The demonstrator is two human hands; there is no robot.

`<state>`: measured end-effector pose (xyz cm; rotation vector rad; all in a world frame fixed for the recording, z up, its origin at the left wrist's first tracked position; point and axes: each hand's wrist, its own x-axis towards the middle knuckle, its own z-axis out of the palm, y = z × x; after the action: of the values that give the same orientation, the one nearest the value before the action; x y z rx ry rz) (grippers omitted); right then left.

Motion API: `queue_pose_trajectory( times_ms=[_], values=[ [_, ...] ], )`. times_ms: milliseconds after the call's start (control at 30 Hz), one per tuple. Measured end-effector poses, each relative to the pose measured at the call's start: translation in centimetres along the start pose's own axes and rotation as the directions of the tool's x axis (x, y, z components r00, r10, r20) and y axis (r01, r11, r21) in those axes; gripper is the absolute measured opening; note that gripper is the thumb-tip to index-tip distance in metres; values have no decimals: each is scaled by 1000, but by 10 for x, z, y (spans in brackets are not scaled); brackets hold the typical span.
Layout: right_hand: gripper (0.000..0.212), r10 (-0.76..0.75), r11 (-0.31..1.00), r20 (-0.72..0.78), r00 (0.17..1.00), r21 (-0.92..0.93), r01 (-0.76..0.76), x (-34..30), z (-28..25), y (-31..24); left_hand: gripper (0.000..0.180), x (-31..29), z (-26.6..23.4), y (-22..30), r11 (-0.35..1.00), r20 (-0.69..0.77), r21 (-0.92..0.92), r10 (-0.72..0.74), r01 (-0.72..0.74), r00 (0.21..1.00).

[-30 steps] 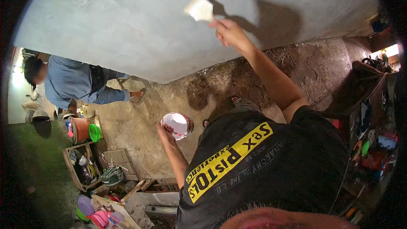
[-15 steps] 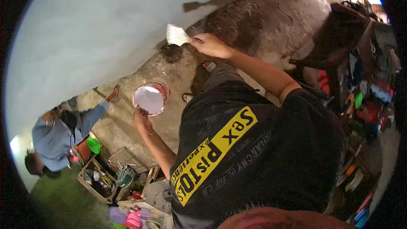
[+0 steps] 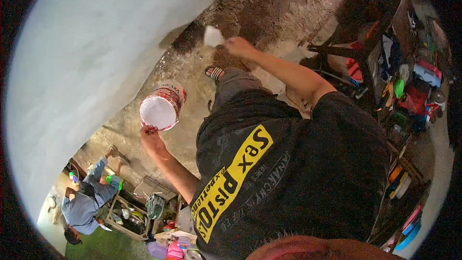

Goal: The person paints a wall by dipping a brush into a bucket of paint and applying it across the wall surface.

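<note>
White brush (image 3: 212, 36) off the wall (image 3: 96, 58), over floor (image 3: 284, 14)

Right hand (image 3: 238, 47) grips the brush, upper centre, blurred; a second ago it showed against wall, so no contact visible now. Left hand (image 3: 152, 137) holds bucket (image 3: 176, 97) at rim, left of centre. Wall's edge slants near both; open floor between; clutter (image 3: 418, 101) far right.

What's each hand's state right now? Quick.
Left hand: closed on the rim of the red-and-white bucket.
Right hand: closed, holding the white-headed brush, slightly blurred.
</note>
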<state>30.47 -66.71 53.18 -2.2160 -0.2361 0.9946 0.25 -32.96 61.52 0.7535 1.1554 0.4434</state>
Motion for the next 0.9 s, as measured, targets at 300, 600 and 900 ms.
queue_pose_trajectory(
  times_ms=[300,600,900],
  values=[
    [46,-44,973,-166,985,-230,5,-12,-76,3,34,1,36,0,988,147,-151,-19,41,989],
    [36,-561,708,322,763,-292,643,-156,-104,-137,71,-79,91,0,989,149,-16,150,-149,977],
    [24,-598,162,555,578,-623,765,-170,-69,-160,81,-143,180,-3,853,305,400,221,-335,927]
  ],
)
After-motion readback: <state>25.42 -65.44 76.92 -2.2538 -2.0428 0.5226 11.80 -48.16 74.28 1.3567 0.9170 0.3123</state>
